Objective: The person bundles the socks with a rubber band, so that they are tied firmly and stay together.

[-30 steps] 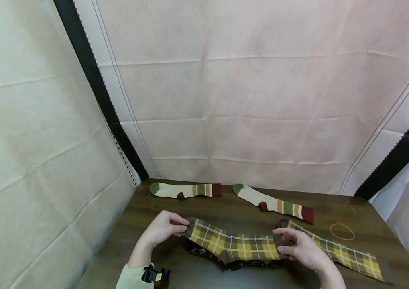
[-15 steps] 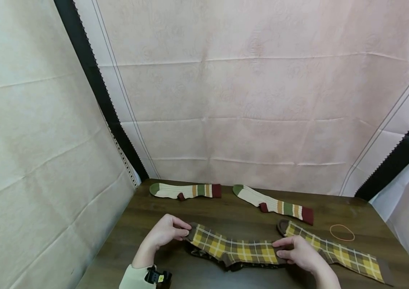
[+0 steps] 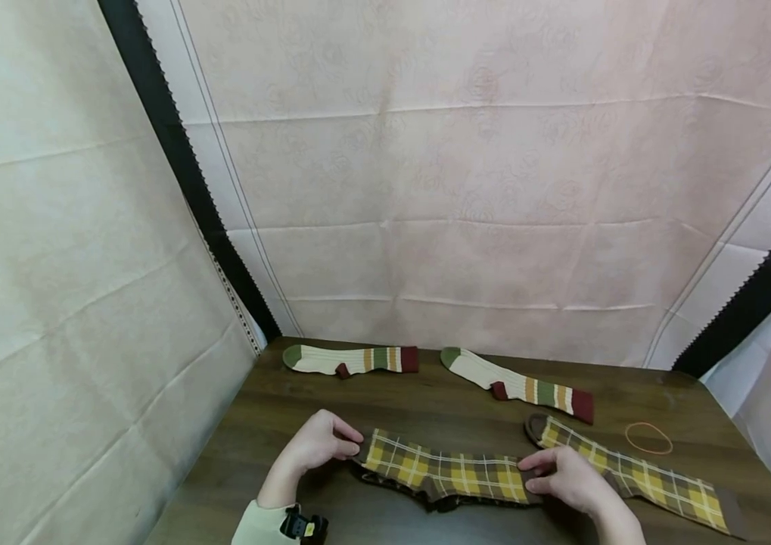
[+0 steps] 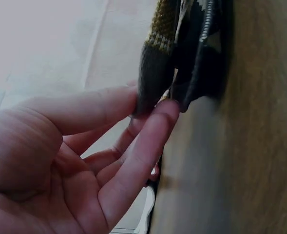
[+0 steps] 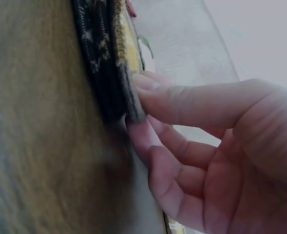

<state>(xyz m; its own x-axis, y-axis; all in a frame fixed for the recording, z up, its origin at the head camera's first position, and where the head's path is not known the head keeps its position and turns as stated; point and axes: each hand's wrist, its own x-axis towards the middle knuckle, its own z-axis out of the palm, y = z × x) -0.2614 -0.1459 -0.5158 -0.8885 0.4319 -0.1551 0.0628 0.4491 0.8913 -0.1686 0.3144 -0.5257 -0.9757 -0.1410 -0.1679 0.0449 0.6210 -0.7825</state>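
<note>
A yellow and brown plaid sock (image 3: pixel 449 471) is stretched sideways between my two hands, over the near middle of the table. My left hand (image 3: pixel 320 446) pinches its dark toe between thumb and fingers. At the other end, the brown cuff is pinched by my right hand (image 3: pixel 565 481). Directly beneath the plaid sock lies a black patterned sock (image 3: pixel 443 503), mostly hidden; in the right wrist view this black sock (image 5: pixel 97 58) shows as layered fabric close against the plaid one. A second plaid sock (image 3: pixel 657 481) lies flat, partly behind my right hand.
Two cream socks with green toes and maroon cuffs lie along the back of the wooden table (image 3: pixel 412 401): one sock (image 3: pixel 351 359) at left, the other sock (image 3: pixel 514 382) slanting at centre right. A thin orange rubber band (image 3: pixel 649 438) lies at right. Pale fabric walls (image 3: pixel 467 189) enclose the table.
Both hands have lowered the plaid sock slightly toward the near side, so it sits closer over the black sock. The other socks and the rubber band stay put.
</note>
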